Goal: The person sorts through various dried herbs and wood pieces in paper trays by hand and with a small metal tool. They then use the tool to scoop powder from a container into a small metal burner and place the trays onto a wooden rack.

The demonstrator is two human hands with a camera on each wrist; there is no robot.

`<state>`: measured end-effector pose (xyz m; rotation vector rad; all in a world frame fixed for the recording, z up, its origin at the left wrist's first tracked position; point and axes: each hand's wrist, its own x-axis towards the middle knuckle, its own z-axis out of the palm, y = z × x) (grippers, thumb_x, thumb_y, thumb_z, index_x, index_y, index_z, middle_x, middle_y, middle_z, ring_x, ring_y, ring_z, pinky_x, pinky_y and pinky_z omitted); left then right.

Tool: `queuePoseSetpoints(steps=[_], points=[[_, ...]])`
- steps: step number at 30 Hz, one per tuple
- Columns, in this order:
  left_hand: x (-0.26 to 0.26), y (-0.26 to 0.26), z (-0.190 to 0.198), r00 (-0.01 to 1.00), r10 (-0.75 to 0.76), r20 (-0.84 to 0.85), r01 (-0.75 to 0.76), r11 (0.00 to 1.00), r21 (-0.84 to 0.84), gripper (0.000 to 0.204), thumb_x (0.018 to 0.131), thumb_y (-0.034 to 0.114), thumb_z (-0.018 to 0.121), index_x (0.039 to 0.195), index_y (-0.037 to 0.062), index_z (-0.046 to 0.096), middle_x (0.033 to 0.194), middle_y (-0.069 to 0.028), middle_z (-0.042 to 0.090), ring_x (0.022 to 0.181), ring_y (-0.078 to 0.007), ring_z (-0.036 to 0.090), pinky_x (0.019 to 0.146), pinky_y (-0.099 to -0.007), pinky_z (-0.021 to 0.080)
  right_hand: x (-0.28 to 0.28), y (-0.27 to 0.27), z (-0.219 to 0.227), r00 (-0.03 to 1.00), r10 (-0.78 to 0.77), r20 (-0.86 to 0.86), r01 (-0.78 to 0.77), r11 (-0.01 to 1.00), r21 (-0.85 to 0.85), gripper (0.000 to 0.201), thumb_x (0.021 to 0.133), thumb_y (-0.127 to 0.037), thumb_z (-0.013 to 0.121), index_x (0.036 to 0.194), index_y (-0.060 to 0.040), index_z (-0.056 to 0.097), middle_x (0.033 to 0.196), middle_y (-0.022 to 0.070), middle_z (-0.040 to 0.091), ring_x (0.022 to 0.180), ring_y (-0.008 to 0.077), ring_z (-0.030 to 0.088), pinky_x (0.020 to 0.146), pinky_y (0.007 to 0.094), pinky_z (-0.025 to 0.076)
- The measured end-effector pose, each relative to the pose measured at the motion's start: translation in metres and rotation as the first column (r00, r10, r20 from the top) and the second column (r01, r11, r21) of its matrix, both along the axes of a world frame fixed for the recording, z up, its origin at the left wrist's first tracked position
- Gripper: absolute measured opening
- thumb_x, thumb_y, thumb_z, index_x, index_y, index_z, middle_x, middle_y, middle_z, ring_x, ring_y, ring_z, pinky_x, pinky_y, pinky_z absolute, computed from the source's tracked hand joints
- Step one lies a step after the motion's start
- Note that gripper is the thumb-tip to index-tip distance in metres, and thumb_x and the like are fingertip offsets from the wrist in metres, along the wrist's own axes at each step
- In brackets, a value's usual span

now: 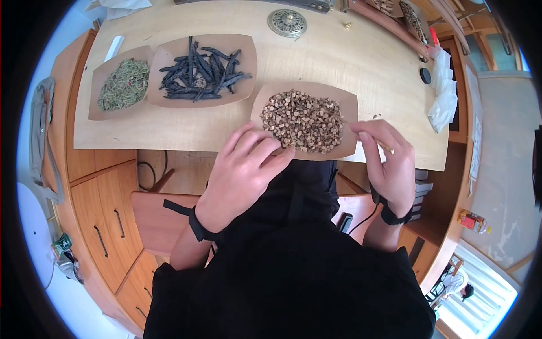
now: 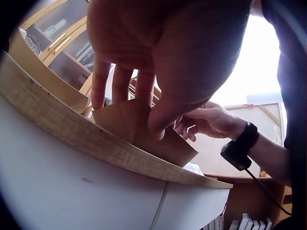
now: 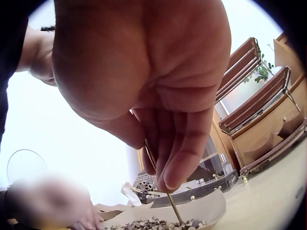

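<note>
A brown paper tray [image 1: 348,101] near the table's front edge holds many small chopped brown stem pieces [image 1: 302,121]. My left hand [image 1: 245,161] holds the tray at its near left side. In the left wrist view the thumb [image 2: 158,117] lies against the outer wall, while the other fingers reach over the rim. On the right, my right hand [image 1: 389,161] pinches a thin brass-coloured rod [image 3: 174,209] between thumb and fingers. Its lower tip reaches down into the stem pieces in the right wrist view, and its other end [image 1: 388,149] sticks out past the palm.
Left of this tray stand a paper tray [image 1: 248,62] of dark, dried pod-like strips [image 1: 206,70] and another [image 1: 97,107] of green dried herb [image 1: 124,85]. A round openwork metal lid [image 1: 287,23] lies at the back. A wooden rack [image 1: 387,25] and plastic bag [image 1: 444,93] are right.
</note>
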<state>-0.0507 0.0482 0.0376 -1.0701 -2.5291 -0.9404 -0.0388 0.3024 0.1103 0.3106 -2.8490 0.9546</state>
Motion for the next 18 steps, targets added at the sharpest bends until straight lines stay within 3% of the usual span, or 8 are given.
queuePoseSetpoints(steps=[5,10,18], points=[[-0.001,0.000,0.001,1.000,-0.011,0.003,0.011,1.000,0.000,0.029,0.074,0.004,0.068,0.101,0.0085,0.077,0.095,-0.0045,0.063,0.097,-0.0237,0.063,0.099,-0.0463,0.050,0.019,-0.016,0.003,0.984,0.177,0.013,-0.177,0.984,-0.026,0.013,0.088,-0.001,0.070,0.100,-0.0022,0.072,0.093,0.0143,0.070,0.084,0.0318,0.070,0.074,0.0380,0.059],[-0.001,0.000,0.004,1.000,-0.019,-0.004,0.018,1.000,-0.023,0.029,0.074,0.006,0.068,0.101,0.0089,0.077,0.095,-0.0045,0.063,0.098,-0.0236,0.063,0.099,-0.0469,0.050,0.005,-0.040,-0.010,0.969,0.241,-0.056,-0.245,0.966,-0.083,0.015,0.089,-0.002,0.069,0.104,-0.0023,0.071,0.095,0.0137,0.070,0.087,0.0322,0.070,0.079,0.0384,0.059],[0.001,-0.001,0.003,1.000,-0.011,0.012,0.012,1.000,-0.022,0.033,0.073,0.003,0.069,0.104,0.0102,0.077,0.096,-0.0047,0.063,0.100,-0.0234,0.063,0.100,-0.0470,0.050,-0.011,-0.013,-0.013,0.998,0.051,-0.043,-0.054,0.995,-0.080,0.013,0.092,0.001,0.065,0.104,-0.0010,0.070,0.096,0.0144,0.071,0.086,0.0329,0.070,0.074,0.0369,0.055]])
